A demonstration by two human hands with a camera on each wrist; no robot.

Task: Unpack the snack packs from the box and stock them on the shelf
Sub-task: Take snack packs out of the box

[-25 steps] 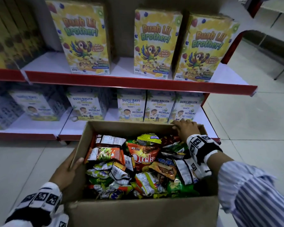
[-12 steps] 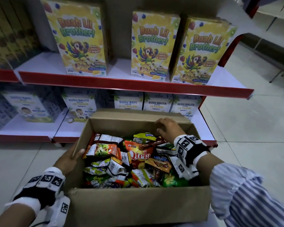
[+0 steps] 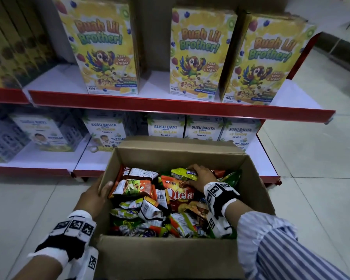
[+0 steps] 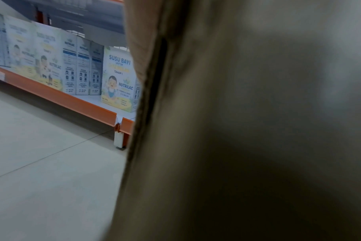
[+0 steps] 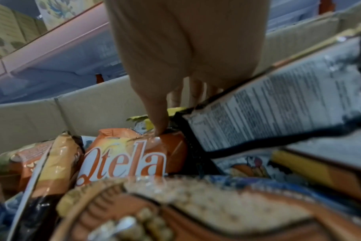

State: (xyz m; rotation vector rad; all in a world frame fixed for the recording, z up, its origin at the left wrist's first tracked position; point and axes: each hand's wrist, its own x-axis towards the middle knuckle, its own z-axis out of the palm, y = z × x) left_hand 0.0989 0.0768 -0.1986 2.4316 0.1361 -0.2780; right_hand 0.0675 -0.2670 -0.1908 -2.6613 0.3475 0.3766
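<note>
An open cardboard box [image 3: 170,257] holds several snack packs in a heap. My left hand [image 3: 95,196] grips the box's left wall, thumb inside the rim and fingers outside. My right hand [image 3: 200,175] is inside the box at the far middle. It pinches a yellow-green pack [image 3: 183,173], fingers over its right end. In the right wrist view the thumb [image 5: 155,106] presses down where that pack meets the orange Qtela pack [image 5: 124,158]. The Qtela pack [image 3: 179,196] lies just below the hand. In the left wrist view the box wall [image 4: 237,114] fills the right side.
Red-edged shelves stand behind the box. The upper shelf [image 3: 170,106] carries yellow cereal boxes [image 3: 105,47] with gaps between them. The lower shelf [image 3: 38,158] holds white milk-powder boxes [image 3: 202,130]. Pale tiled floor [image 3: 311,178] lies to the left and right.
My right hand left the box's far rim and came back and left into the packs, onto the yellow-green pack. My left hand stays on the left wall.
</note>
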